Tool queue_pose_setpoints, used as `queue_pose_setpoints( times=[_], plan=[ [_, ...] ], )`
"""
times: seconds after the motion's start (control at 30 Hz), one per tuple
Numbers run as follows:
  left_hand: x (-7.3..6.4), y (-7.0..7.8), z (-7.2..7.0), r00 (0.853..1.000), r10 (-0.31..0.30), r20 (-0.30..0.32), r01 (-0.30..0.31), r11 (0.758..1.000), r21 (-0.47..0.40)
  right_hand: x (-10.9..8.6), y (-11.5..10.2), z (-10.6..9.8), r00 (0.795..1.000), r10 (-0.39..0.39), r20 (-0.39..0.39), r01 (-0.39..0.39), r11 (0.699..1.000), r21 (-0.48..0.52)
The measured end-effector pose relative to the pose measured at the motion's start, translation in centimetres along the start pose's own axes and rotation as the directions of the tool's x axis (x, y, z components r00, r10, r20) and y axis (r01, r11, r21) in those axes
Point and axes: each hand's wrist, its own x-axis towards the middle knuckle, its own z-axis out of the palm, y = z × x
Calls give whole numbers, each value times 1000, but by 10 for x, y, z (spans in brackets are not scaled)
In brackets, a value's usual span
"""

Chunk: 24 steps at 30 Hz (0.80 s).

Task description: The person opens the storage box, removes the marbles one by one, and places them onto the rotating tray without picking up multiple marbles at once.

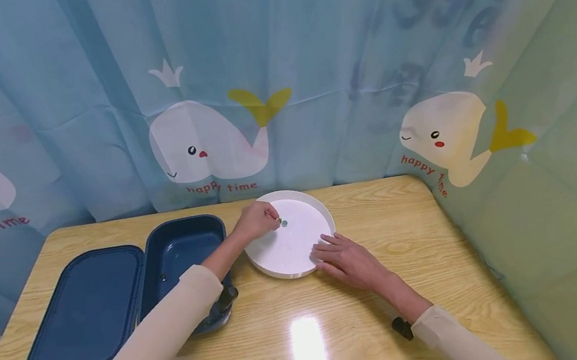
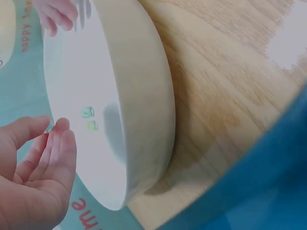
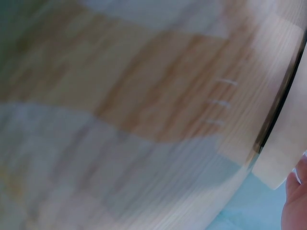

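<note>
A small glassy marble [image 2: 49, 127] appears pinched by the left hand [image 1: 258, 220] over the white tray [image 1: 299, 248]; through so slight a grip it could be dropped. Two greenish marbles [image 2: 87, 112], loose inside, could be set rolling if the rim were tipped by the right hand [image 1: 350, 262], rested there with fingers extended.

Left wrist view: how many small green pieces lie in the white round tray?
2: a bluish-green piece and, right beside it, a yellowish-green piece, both on the floor of the white round tray. The left hand may hide more.
</note>
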Motion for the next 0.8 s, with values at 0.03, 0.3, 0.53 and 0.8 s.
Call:
queue_pose_setpoints(
  times=[0.03,0.3,0.53,0.8],
  plan=[
    [1,0,1,1000,4,-2,-4,1000,10,0,0,0,1000,-1,1,1,1000,-2],
    [2,3,8,1000,3,9,-3,999,48,0,0,-1,1000,5,5,-5,1000,-2],
    [7,-3,13,1000,9,2,-9,997,74,0,0,-1,1000,5,5,-5,1000,1],
    [15,-9,19,999,-38,7,37,993,116,0,2,0,1000,-1,4,1,1000,0]
  ],
)
